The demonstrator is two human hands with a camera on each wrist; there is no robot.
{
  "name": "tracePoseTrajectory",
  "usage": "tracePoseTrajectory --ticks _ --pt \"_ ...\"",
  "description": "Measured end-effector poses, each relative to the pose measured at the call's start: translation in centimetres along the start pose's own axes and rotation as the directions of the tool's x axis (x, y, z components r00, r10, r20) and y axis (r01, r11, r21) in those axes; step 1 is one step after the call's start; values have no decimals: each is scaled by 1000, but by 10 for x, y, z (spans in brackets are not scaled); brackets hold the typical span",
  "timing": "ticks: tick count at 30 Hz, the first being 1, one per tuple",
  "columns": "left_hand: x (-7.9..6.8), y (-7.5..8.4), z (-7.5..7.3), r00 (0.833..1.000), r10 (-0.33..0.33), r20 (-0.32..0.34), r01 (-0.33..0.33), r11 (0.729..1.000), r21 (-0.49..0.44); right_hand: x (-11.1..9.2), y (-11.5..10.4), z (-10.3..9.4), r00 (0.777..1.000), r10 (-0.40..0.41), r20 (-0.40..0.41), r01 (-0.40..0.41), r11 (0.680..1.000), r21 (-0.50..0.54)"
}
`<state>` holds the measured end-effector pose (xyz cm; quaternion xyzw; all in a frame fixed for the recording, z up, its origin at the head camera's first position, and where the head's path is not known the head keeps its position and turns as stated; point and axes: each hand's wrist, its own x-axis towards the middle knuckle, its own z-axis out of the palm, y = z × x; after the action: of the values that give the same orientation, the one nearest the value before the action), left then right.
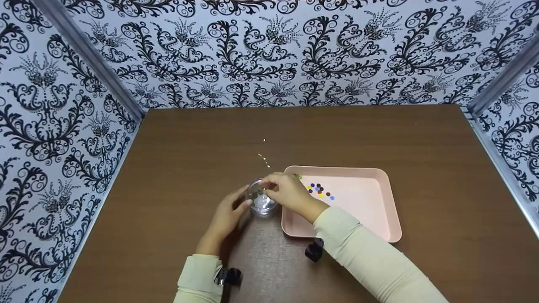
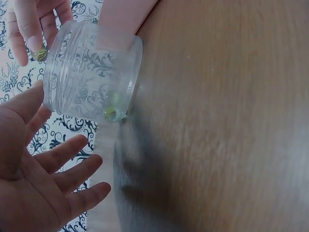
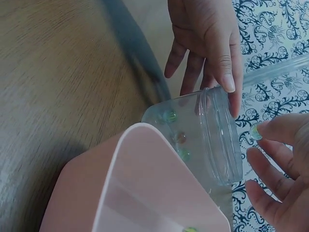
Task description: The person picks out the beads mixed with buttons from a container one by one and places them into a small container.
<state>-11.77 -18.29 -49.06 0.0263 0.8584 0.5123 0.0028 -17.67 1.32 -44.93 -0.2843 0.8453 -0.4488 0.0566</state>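
A clear plastic jar (image 1: pixel 263 207) stands upright on the table, its lid off. My left hand (image 1: pixel 225 214) holds it at the rim between thumb and index finger, while the other fingers spread loosely beside the wall in the left wrist view. Just over the jar's mouth, my right hand (image 1: pixel 288 191) pinches a yellow-green glass marble (image 3: pixel 256 132) between thumb and fingertip. Several marbles (image 3: pixel 170 116) lie on the jar's bottom. Right beside the jar is a pink tray (image 1: pixel 358 214), and a yellow-green marble (image 3: pixel 190 229) shows inside it.
Several small coloured round pieces (image 1: pixel 319 192), blue, yellow, red and dark, lie in the left part of the tray. Small bright light spots (image 1: pixel 264 158) show on the brown wooden table (image 1: pixel 202 147) behind the jar. Patterned walls (image 1: pixel 269 50) border the table.
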Motion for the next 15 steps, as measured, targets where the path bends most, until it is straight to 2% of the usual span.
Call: tracePoseTrajectory --ticks 4,11,15 --pt "0 0 0 1000 -2 0 2 1000 16 0 0 1 1000 -21 -3 21 1000 -19" --pt "1 -1 0 1000 -2 -1 2 1000 20 -1 0 1 999 -6 35 9 998 -69" --pt "1 -1 0 1000 -12 4 12 1000 10 -1 1 -1 998 -39 47 45 991 -130"
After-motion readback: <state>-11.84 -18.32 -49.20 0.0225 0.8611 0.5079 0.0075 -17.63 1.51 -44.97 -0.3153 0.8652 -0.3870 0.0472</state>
